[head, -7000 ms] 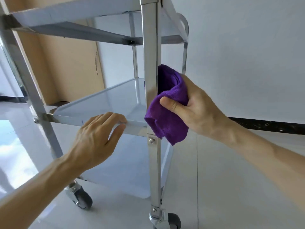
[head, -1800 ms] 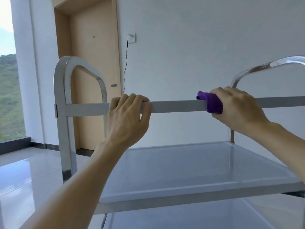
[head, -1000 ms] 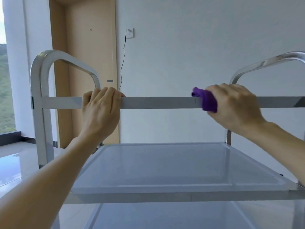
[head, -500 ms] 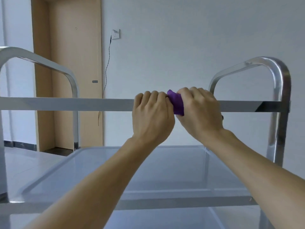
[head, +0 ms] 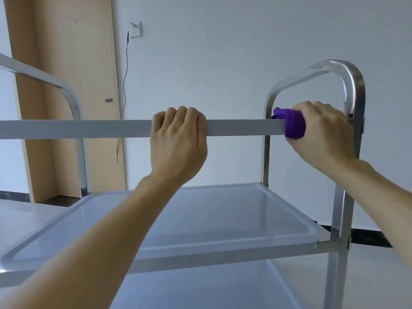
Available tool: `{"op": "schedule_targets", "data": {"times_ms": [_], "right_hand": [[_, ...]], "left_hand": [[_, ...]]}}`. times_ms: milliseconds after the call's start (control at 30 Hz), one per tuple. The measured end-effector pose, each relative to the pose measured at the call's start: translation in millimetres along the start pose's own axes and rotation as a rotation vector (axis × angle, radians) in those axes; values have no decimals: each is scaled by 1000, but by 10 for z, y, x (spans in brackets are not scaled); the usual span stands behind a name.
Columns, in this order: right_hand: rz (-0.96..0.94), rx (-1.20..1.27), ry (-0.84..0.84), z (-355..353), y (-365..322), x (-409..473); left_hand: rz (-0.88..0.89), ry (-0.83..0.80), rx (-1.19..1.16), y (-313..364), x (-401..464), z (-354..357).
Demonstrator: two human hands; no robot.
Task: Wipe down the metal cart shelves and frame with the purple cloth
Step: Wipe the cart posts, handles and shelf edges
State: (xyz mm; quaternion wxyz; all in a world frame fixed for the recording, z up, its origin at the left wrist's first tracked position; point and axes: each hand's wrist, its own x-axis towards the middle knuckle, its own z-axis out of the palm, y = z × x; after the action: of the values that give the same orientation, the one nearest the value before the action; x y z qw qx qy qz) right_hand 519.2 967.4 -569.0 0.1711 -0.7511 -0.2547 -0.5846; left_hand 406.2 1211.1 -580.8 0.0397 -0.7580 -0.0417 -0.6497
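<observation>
A metal cart stands before me, its horizontal top rail (head: 240, 127) crossing the view at mid height. My left hand (head: 178, 141) grips this rail near its middle, fingers curled over the top. My right hand (head: 323, 132) holds the purple cloth (head: 292, 123) wrapped round the rail at its right end, beside the curved right handle (head: 347, 72). Most of the cloth is hidden under the hand. Below lies the upper shelf (head: 223, 219), and part of a lower shelf (head: 200, 288) shows beneath it.
The cart's left curved handle (head: 66, 94) rises at the left. Behind stand a white wall, a wooden door (head: 73, 85) and a wall socket (head: 134, 30) with a hanging cable. A glossy tiled floor (head: 379, 264) surrounds the cart.
My right hand has slid the cloth along the rail from beside my left hand to the right end. The left hand keeps its grip on the rail.
</observation>
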Motion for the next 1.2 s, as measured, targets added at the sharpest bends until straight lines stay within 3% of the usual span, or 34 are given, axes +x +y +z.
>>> {"op": "schedule_targets", "data": {"times_ms": [100, 300, 433, 600, 867, 1033, 1200], "right_hand": [[-26, 14, 68, 26, -394, 23], [-241, -13, 15, 198, -1298, 180], [-313, -69, -51, 112, -1021, 170], [-124, -115, -101, -125, -191, 43], [-30, -62, -7, -61, -299, 3], [-42, -46, -1, -62, -335, -14], [-53, -1, -4, -106, -371, -135]], "left_hand": [[-92, 49, 36, 66, 0, 18], [-61, 41, 35, -181, -4, -28], [-64, 10, 20, -402, -22, -91], [-96, -34, -56, -629, -6, -142], [-190, -83, -66, -476, -9, -236], [53, -226, -80, 166, -15, -143], [119, -233, -32, 636, -10, 74]]}}
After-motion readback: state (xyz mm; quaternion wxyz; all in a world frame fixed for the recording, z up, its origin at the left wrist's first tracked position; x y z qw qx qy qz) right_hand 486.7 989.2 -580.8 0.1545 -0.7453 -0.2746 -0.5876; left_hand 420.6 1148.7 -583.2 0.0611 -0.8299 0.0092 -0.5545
